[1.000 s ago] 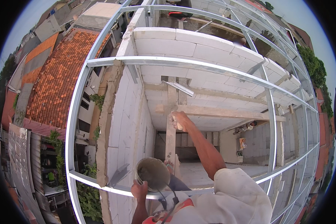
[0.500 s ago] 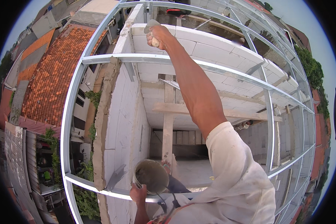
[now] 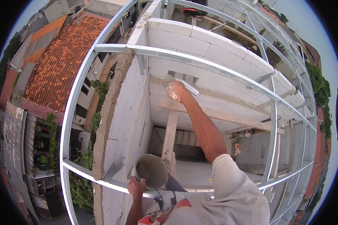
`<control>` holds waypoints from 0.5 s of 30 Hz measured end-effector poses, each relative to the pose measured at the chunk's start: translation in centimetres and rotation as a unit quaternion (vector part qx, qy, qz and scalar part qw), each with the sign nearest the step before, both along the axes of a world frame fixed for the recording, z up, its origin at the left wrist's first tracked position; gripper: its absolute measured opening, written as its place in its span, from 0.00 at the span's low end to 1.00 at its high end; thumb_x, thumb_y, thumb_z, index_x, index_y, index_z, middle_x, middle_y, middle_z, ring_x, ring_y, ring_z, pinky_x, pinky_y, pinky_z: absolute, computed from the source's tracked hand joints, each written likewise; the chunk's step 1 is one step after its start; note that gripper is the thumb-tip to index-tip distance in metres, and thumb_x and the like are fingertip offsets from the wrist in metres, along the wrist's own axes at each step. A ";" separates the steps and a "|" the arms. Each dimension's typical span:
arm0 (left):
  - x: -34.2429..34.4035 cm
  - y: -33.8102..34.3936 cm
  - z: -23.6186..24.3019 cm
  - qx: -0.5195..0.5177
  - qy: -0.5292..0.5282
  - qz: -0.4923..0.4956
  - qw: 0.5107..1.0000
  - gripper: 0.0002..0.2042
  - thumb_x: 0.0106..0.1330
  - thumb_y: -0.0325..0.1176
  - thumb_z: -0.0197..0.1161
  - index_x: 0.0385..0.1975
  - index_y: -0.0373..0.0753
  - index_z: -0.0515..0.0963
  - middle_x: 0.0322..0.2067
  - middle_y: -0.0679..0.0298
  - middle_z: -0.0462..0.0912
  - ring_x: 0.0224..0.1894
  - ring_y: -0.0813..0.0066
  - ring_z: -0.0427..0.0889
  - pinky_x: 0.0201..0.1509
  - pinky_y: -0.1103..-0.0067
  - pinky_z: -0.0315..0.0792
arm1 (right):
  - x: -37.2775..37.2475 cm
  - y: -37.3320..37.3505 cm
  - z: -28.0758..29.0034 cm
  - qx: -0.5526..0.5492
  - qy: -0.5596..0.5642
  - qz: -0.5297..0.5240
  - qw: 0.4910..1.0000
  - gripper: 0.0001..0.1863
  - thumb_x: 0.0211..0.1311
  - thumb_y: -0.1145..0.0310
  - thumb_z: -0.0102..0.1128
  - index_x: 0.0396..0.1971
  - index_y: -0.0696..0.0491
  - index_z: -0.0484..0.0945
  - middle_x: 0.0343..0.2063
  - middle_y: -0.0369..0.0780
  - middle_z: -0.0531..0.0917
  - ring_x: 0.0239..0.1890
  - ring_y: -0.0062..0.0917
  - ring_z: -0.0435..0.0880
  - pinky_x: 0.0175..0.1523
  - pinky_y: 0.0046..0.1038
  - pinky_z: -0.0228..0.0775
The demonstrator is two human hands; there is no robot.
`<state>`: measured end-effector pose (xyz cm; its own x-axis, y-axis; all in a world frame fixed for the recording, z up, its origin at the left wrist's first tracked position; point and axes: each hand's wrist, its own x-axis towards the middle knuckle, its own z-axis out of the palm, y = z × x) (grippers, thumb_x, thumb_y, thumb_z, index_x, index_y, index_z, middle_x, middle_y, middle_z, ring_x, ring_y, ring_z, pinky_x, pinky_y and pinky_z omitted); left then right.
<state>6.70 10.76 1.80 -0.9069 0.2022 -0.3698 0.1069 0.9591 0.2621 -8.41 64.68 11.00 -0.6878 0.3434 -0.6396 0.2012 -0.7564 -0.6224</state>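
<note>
My right hand (image 3: 177, 91) is closed around the pale handle of a trowel (image 3: 169, 78), held out in front of the white block wall (image 3: 214, 80). The trowel's grey blade points away from me and is partly hidden by the hand. Close to my body, my left hand (image 3: 136, 186) grips the rim of a bucket (image 3: 137, 170) on its left side. The bucket is tilted so its mouth shows, with grey wet mortar (image 3: 151, 172) inside. It sits against the near metal beam (image 3: 116, 186).
Galvanised metal framing (image 3: 199, 60) crosses around and in front of me. Below lies a deep drop with wooden planks (image 3: 171, 131) and stairs. A rough-edged block wall (image 3: 112, 101) stands at the left, beyond it orange tiled roofs (image 3: 64, 63). A shiny metal end (image 3: 188, 87) shows beside my right hand.
My right hand with the trowel has come down and back from the top of the far wall toward me. My left hand still holds the bucket, and the view has shifted slightly.
</note>
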 end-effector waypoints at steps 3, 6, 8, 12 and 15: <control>0.0 -1.5 -0.6 -0.009 -0.002 0.022 1.000 0.22 0.51 0.47 0.71 0.36 0.35 0.77 0.26 0.43 0.85 0.32 0.40 0.87 0.39 0.53 0.79 | -7.6 0.0 10.9 0.103 0.077 -0.029 0.991 0.04 0.73 0.71 0.45 0.38 0.54 0.63 0.22 0.36 0.69 0.17 0.20 0.68 0.18 0.25 0.65; 0.2 -1.3 -1.0 -0.004 0.000 0.008 1.000 0.22 0.50 0.48 0.72 0.36 0.35 0.77 0.25 0.45 0.85 0.31 0.41 0.87 0.38 0.53 0.79 | -12.0 5.8 17.5 0.094 0.137 -0.038 0.985 0.04 0.75 0.73 0.39 0.43 0.57 0.60 0.25 0.38 0.67 0.18 0.21 0.68 0.18 0.24 0.63; 0.5 -1.5 -1.2 0.010 0.005 0.009 1.000 0.23 0.50 0.48 0.72 0.36 0.35 0.78 0.25 0.45 0.85 0.30 0.41 0.86 0.37 0.53 0.79 | -14.6 7.2 20.7 0.098 0.157 -0.024 0.982 0.04 0.76 0.73 0.37 0.44 0.57 0.59 0.25 0.39 0.67 0.19 0.21 0.68 0.18 0.24 0.64; 1.1 -1.8 -1.5 0.005 0.000 0.020 1.000 0.23 0.52 0.51 0.71 0.38 0.38 0.78 0.27 0.46 0.86 0.32 0.42 0.87 0.39 0.53 0.80 | -16.7 8.1 22.8 0.104 0.165 -0.027 0.980 0.06 0.76 0.72 0.36 0.46 0.58 0.58 0.25 0.40 0.68 0.19 0.21 0.68 0.18 0.23 0.65; 1.0 -1.8 -1.5 0.008 0.003 0.017 1.000 0.23 0.52 0.50 0.71 0.38 0.38 0.77 0.27 0.46 0.86 0.31 0.41 0.87 0.39 0.53 0.80 | -16.4 8.6 23.4 0.110 0.176 -0.022 0.978 0.06 0.76 0.73 0.36 0.47 0.57 0.58 0.24 0.40 0.68 0.19 0.20 0.69 0.18 0.23 0.66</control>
<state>7.73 8.97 0.27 -0.9158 0.1771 -0.3605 0.0764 0.9579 0.2767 -24.85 73.24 34.38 -0.8332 0.4803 -0.2738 -0.0844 -0.6000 -0.7956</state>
